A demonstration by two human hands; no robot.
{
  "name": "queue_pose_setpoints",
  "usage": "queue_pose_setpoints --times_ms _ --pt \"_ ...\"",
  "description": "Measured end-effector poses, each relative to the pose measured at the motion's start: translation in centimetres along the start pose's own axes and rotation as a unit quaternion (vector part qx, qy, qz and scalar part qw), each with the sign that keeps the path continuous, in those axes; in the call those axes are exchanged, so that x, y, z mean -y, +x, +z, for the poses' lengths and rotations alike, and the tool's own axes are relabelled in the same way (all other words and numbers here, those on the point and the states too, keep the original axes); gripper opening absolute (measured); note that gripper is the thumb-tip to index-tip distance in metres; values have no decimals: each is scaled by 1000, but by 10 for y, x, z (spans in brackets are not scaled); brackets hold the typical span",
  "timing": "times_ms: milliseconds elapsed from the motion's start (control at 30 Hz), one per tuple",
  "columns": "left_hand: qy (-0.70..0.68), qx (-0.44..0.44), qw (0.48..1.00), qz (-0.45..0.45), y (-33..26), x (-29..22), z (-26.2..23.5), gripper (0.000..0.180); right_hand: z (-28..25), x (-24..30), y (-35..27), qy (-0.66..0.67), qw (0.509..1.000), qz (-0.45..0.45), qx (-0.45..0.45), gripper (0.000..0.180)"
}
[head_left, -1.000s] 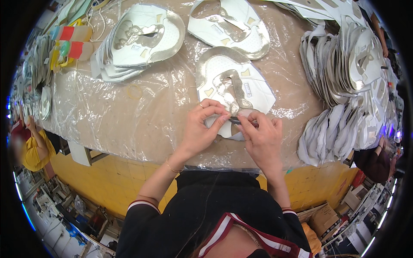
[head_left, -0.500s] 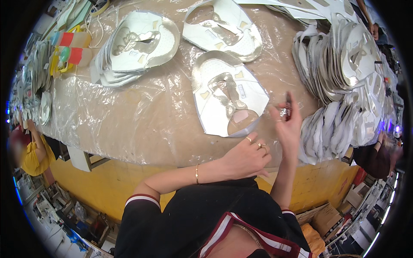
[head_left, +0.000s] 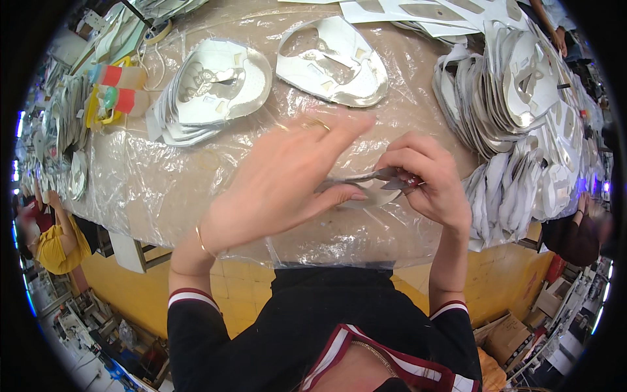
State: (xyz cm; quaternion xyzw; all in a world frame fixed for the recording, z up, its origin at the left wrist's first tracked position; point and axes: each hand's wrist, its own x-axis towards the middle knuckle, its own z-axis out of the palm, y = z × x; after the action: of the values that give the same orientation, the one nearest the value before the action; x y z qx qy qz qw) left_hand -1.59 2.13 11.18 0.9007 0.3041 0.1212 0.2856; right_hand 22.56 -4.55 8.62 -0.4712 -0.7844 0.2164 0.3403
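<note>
My left hand [head_left: 284, 173] is raised over the table, its fingers smeared by motion and its thumb lying along a white-and-silver shoe upper [head_left: 375, 195]. I see that upper nearly edge-on, with most of it hidden behind the left hand. My right hand [head_left: 428, 176] is closed around small dark thread snips [head_left: 393, 178], whose blades lie at the upper's edge. Just beyond the hands, a second flat shoe upper [head_left: 362, 83] rests on the table. To its left, a stack of similar uppers [head_left: 251, 98] lies fanned out.
Clear plastic sheeting covers the brown table [head_left: 157, 189]. Tall piles of uppers [head_left: 480, 108] crowd its right side. Bottles with red labels [head_left: 130, 102] and a roll of tape [head_left: 158, 32] are at the far left. A person in yellow [head_left: 62, 242] works at the left.
The upper that lay flat before me is now lifted and held in my left hand. My left hand rose up and leftward; my right hand brought the snips left to the upper.
</note>
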Motion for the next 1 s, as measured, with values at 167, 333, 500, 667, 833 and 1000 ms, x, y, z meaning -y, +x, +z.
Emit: queue_pose_setpoints --times_ms 167,333,500,667,833,1000 --pt "-302 205 910 -198 30 26 22 40 10 8 9 -199 962 58 -175 36" --pt "-561 -29 781 -271 -8 30 54 45 38 21 -18 52 958 205 -196 51" --pt "-558 -31 795 -236 -26 11 64 45 66 17 -21 54 954 226 -188 49" --pt "-534 -21 814 -230 -32 5 69 43 64 15 -29 191 918 309 -159 25" --pt "-593 -30 761 -261 -29 5 77 44 80 7 -25 179 910 278 -249 8" --pt "-578 -74 764 -276 -25 -4 70 45 64 15 -26 219 838 309 -393 16"
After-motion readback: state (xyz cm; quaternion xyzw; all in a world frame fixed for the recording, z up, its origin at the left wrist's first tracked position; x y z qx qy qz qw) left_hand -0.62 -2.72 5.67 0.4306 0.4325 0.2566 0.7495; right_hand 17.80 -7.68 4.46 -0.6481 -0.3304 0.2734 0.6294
